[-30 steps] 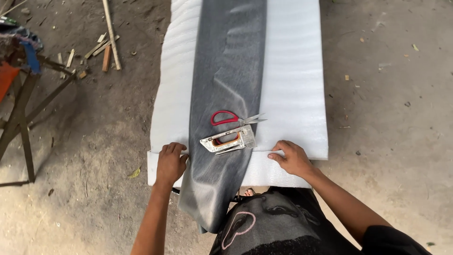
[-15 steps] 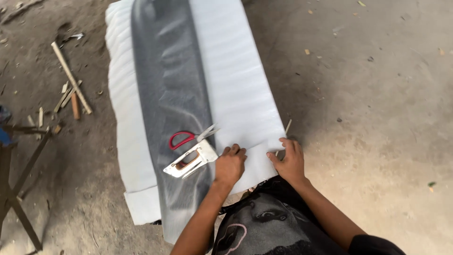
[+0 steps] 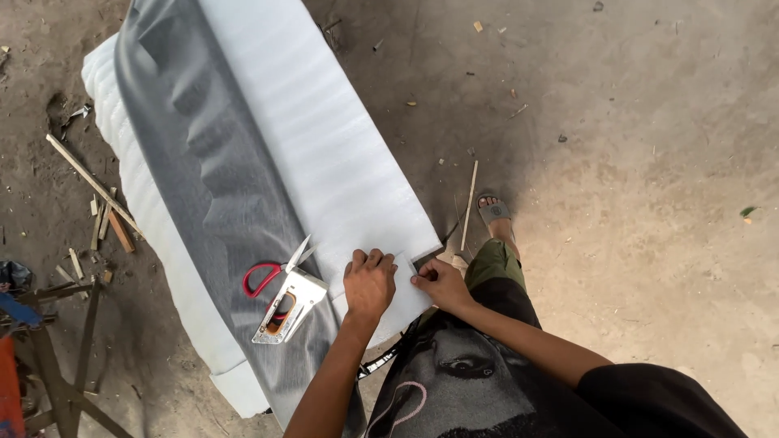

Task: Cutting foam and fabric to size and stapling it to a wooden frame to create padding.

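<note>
Left hand (image 3: 369,284) flat on white foam sheet (image 3: 324,154), right hand (image 3: 442,284) pinching its near corner. Risk: thin foam tears; metal staple gun (image 3: 288,307), red-handled scissors (image 3: 272,272) slide off grey fabric strip (image 3: 203,162).

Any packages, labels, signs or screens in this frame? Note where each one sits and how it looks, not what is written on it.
No packages, labels, signs or screens.
Nearest thing: a pale printed graphic on the person's dark shirt, bottom centre.
On the white foam sheet: grey fabric strip, red-handled scissors, metal staple gun, all unmarked.
</note>
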